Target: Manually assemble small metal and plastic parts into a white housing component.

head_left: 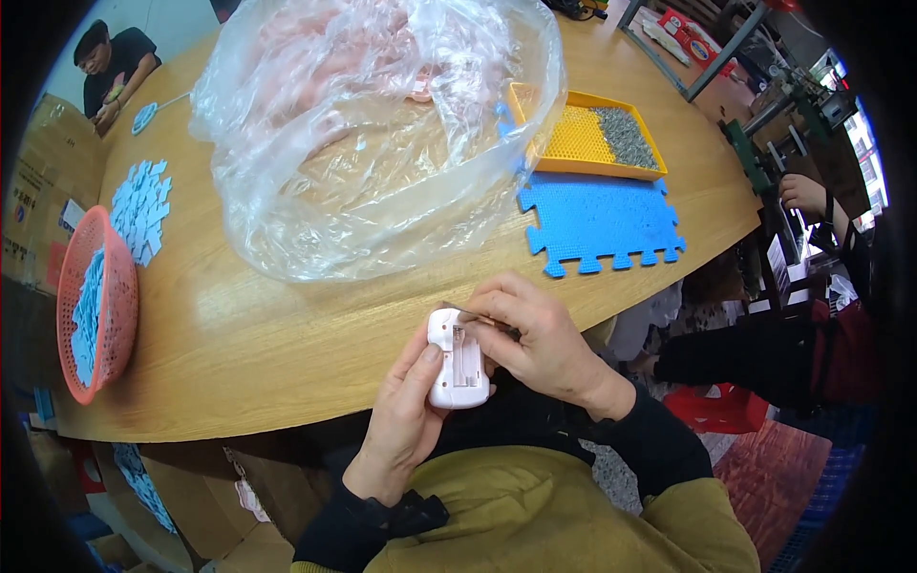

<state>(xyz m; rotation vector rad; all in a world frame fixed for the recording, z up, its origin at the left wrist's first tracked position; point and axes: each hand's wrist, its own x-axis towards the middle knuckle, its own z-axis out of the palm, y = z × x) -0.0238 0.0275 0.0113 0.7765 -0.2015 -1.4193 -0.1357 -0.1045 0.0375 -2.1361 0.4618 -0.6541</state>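
Note:
My left hand grips a small white plastic device casing, with the thumb along its near left side. The casing's open battery compartment faces up, showing metal contacts, and small screw holes dot the shell. At the casing's upper right, my right hand pinches a thin, dark, blade-like tool. Its tip reaches over the top end of the casing; whether it touches the casing I cannot tell. The fingers hide the rest of the tool.
A large clear plastic bag of pink pieces covers the table's far middle. Right of it, a yellow tray of small metal parts borders a blue foam mat. A pink basket and loose light-blue pieces are left. Other people are nearby.

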